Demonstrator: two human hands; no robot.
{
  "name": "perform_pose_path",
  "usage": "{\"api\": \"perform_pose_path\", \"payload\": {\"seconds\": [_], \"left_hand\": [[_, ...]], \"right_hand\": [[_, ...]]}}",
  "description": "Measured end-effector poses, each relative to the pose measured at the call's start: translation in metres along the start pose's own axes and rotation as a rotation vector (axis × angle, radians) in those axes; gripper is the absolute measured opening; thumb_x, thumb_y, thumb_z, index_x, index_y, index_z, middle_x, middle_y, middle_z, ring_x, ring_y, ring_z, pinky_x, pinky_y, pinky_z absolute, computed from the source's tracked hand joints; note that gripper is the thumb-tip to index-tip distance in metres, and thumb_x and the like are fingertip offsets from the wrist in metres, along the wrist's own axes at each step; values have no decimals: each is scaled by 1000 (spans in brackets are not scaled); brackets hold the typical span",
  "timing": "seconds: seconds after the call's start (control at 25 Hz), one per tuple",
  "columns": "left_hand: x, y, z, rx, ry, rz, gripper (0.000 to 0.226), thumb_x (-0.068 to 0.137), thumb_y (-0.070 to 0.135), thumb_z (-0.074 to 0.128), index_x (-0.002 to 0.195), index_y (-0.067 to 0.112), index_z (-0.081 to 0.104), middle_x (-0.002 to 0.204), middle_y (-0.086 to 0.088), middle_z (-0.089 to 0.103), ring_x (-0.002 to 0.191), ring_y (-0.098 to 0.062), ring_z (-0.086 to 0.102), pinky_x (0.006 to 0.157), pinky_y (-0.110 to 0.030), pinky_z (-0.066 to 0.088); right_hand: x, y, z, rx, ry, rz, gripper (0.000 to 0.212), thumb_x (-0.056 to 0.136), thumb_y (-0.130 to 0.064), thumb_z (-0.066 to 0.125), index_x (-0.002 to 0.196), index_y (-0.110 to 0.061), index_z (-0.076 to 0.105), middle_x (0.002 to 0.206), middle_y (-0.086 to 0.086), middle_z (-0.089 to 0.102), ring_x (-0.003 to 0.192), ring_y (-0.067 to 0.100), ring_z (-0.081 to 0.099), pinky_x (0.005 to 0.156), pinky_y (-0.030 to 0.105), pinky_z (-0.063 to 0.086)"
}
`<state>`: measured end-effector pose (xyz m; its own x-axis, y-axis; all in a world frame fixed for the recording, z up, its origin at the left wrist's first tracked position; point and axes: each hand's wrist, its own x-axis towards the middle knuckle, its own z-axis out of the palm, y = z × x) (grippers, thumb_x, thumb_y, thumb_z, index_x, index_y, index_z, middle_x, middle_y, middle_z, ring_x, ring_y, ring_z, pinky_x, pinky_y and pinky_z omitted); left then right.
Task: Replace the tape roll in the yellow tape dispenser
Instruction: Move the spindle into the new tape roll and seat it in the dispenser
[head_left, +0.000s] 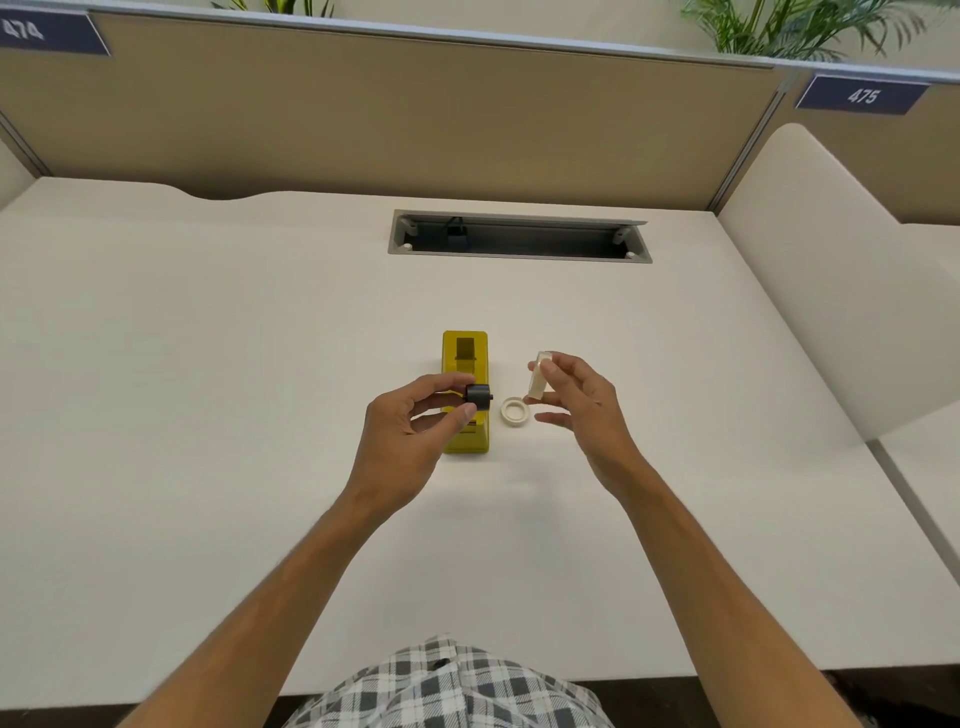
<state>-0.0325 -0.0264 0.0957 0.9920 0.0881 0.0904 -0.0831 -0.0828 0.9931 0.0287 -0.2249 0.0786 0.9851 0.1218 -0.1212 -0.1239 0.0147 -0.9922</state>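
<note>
The yellow tape dispenser (466, 358) stands in the middle of the white desk (208, 338), its roll cradle showing nothing inside. My left hand (410, 431) hovers over the dispenser's near end, pinching a small black spindle hub (478, 396) between thumb and fingers. My right hand (576, 405) holds a pale tape roll (538, 375) on edge, to the right of the dispenser. A flat white ring, another tape roll or core (515, 410), lies on the desk between my hands, just right of the dispenser.
A grey cable slot (519, 248) is set into the desk behind the dispenser. Beige partition walls (415, 119) close the back, and a white side panel (810, 270) rises at the right. My checked shirt (447, 686) shows at the near desk edge.
</note>
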Motion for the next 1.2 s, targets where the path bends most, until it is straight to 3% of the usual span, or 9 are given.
{"api": "perform_pose_path", "payload": {"seconds": [0.24, 0.4, 0.68, 0.88, 1.2], "left_hand": [[1, 2, 3, 16, 4, 5, 26, 86, 6, 68, 109, 17, 70, 105, 1, 73, 99, -11, 69, 76, -15, 54], [3, 4, 3, 13, 5, 14, 26, 86, 6, 68, 110, 16, 70, 107, -1, 73, 101, -13, 68, 77, -17, 54], [5, 6, 3, 36, -1, 37, 28, 88, 6, 65, 115, 15, 67, 109, 0, 72, 104, -11, 67, 83, -19, 55], [5, 8, 5, -3, -12, 38, 32, 86, 3, 66, 115, 16, 67, 108, 0, 73, 100, -8, 69, 82, -17, 54], [5, 9, 3, 41, -19, 76, 30, 86, 9, 68, 113, 20, 69, 104, 5, 73, 97, -9, 69, 82, -16, 54]], "right_hand": [[-12, -14, 9, 75, -18, -7, 27, 95, -35, 57, 120, -25, 60, 110, 0, 71, 87, 20, 73, 67, 21, 54], [-16, -14, 9, 63, -102, -47, 43, 76, -25, 72, 118, -31, 63, 117, -1, 66, 98, 26, 69, 77, 28, 56], [-21, -17, 14, -54, -114, -113, 56, 75, -39, 79, 125, -31, 55, 110, -6, 69, 85, 18, 73, 70, 20, 55], [-23, -19, 17, -56, -167, -160, 37, 78, -32, 79, 111, -26, 65, 110, -7, 70, 84, 16, 72, 70, 15, 51], [-25, -23, 17, -96, -209, -163, 34, 78, -31, 78, 110, -33, 68, 108, -7, 68, 87, 12, 69, 77, 20, 53]]}}
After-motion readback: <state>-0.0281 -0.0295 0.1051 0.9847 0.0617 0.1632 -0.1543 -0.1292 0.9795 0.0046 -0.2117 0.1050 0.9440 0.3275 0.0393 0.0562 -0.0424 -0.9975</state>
